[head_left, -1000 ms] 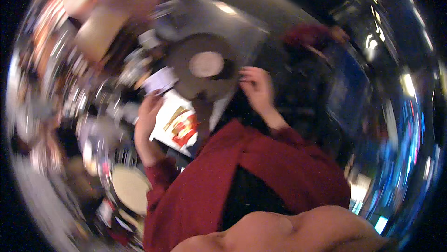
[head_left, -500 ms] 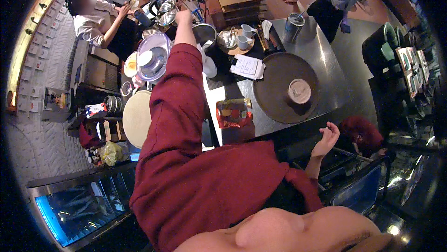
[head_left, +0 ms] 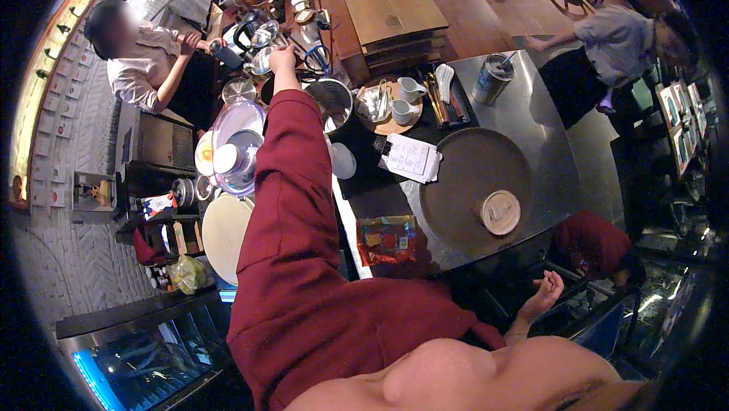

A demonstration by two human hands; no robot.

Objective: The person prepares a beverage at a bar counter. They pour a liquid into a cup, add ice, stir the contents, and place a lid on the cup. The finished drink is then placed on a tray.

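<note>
My left arm, in a maroon sleeve, stretches far forward across the counter. At its end my left hand (head_left: 282,58) is closed, fingers against a shiny see-through jug (head_left: 263,54); what lies within the grip is too small to make out. A metal pot (head_left: 331,99) stands just right of that wrist. Left of the forearm sit a clear plastic tub (head_left: 241,124) and a round cream board (head_left: 226,232). Low on the right, my right hand (head_left: 541,297) hovers beyond the counter edge, fingers loosely curled and apart, holding nothing.
A brown round tray (head_left: 463,175) carries a pale-topped cup (head_left: 501,212). Nearby lie paper slips (head_left: 411,158), a red packet (head_left: 386,241), small white pitchers (head_left: 404,110) and a large can (head_left: 493,79). A person (head_left: 144,61) stands far left, another (head_left: 615,39) far right.
The view has shifted, so the counter sits lower in the picture. My left hand has moved closer to the shiny jug. The right-hand person has moved rightward and bends over.
</note>
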